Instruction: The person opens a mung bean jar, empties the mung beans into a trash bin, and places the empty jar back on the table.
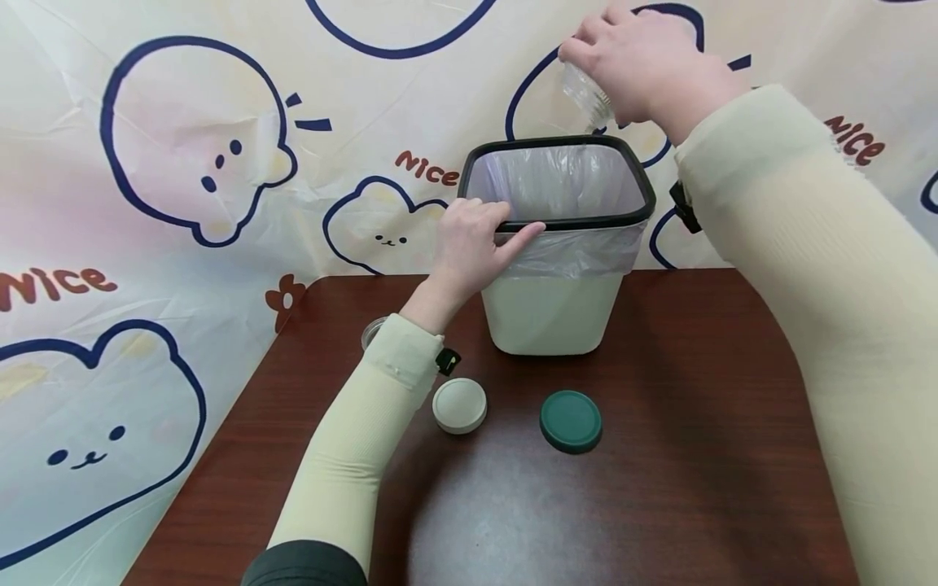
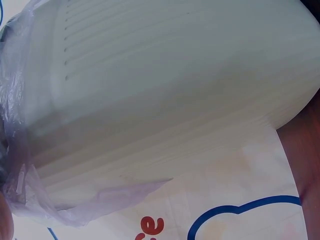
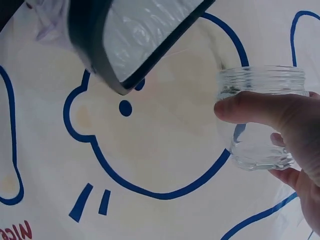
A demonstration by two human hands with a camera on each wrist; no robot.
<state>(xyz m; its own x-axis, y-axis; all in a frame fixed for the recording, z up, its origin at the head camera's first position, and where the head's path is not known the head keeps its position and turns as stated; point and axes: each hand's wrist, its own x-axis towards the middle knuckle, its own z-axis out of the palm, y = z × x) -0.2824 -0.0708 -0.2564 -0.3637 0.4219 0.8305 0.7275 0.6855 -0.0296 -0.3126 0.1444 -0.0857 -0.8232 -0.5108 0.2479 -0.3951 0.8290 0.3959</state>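
My right hand (image 1: 645, 69) grips a clear glass jar (image 3: 265, 142) above the back right of the bin. In the head view the jar (image 1: 586, 94) is tilted, its threaded mouth pointing down. The right wrist view shows the thumb across the glass just under the thread. My left hand (image 1: 471, 244) holds the near left part of the black rim (image 1: 586, 222) of a pale trash can (image 1: 553, 313), thumb lying along the rim. A thin translucent liner bag (image 1: 586, 256) hangs over the outside; the can's bottom is hidden.
On the dark wooden table (image 1: 498, 529) lie a white lid (image 1: 459, 405) and a green lid (image 1: 571, 421), in front of the can. A clear round object (image 1: 371, 332) is partly hidden behind my left wrist. A printed cartoon sheet (image 1: 198, 138) hangs behind and at the left.
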